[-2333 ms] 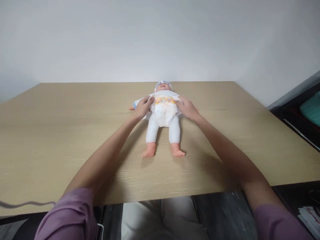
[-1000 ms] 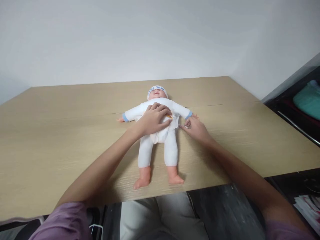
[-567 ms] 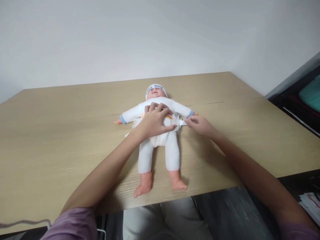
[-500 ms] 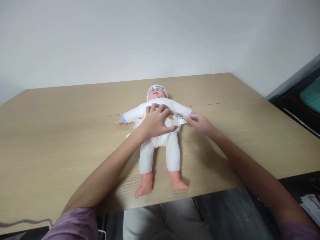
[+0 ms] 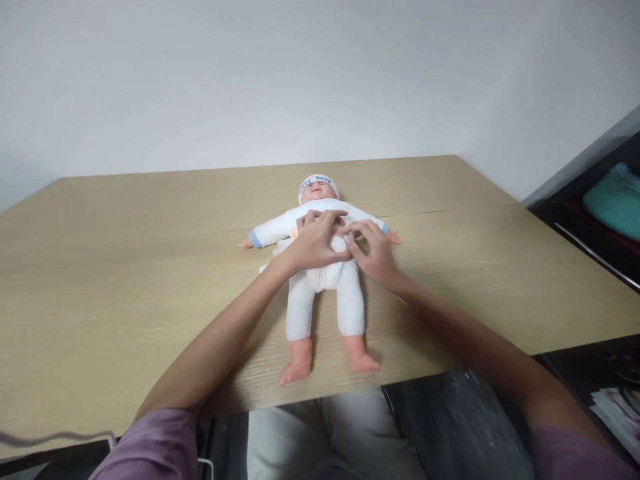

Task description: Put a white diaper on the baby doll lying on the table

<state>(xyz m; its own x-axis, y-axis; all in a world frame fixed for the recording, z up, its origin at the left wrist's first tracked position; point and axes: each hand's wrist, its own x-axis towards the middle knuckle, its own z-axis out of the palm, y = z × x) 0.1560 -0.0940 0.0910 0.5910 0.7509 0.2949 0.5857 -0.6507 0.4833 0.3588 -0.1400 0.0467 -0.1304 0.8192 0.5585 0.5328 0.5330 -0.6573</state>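
Note:
A baby doll [image 5: 300, 313] in a white suit with blue cuffs and a lettered white cap lies on its back, feet toward me. A white diaper [image 5: 327, 277] with orange markings is around its hips. My left hand [image 5: 317, 241] rests over the diaper's front, its fingers spread and the thumb apart. At the diaper's right side, my right hand [image 5: 373, 250] pinches the diaper tab [image 5: 349, 237] over the front panel, close to my left thumb. Most of the front panel is covered by my hands. On the left, the other side of the diaper sticks out loose.
The doll lies on a wooden table [image 5: 125, 280] with a thin seam across it, against a pale wall. A dark shelf at the right holds a green cloth [image 5: 615, 200]. Papers [image 5: 617, 417] are at the lower right, a cable [image 5: 60, 437] at the lower left.
My right hand has drawn the diaper tab inward from the doll's side onto the front. My left hand stays over the diaper. The view has shifted slightly.

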